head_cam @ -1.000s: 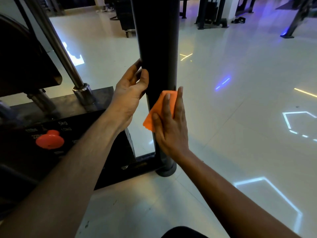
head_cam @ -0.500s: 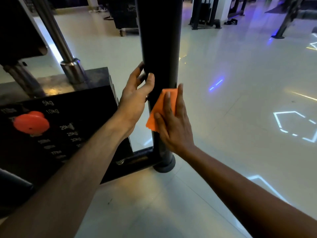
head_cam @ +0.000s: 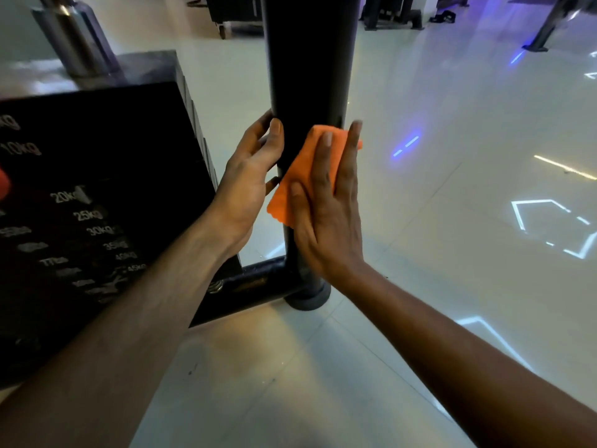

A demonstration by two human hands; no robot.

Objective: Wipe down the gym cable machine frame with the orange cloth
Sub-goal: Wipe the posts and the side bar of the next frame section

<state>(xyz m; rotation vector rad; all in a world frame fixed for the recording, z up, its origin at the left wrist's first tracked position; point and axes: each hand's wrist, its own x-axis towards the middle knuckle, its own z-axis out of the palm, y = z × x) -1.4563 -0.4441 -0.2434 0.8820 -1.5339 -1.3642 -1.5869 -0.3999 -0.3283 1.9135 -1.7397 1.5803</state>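
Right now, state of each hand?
Left hand: open, fingers resting against the black upright post, holding nothing.
Right hand: open, straight fingers pressing the orange cloth flat on the post.

I am reaching both forearms forward and down. My left hand [head_cam: 252,176] is lying with fingers loosely curved and thumb pointing up. My right hand [head_cam: 329,208] is pressing flat, fingers straight.
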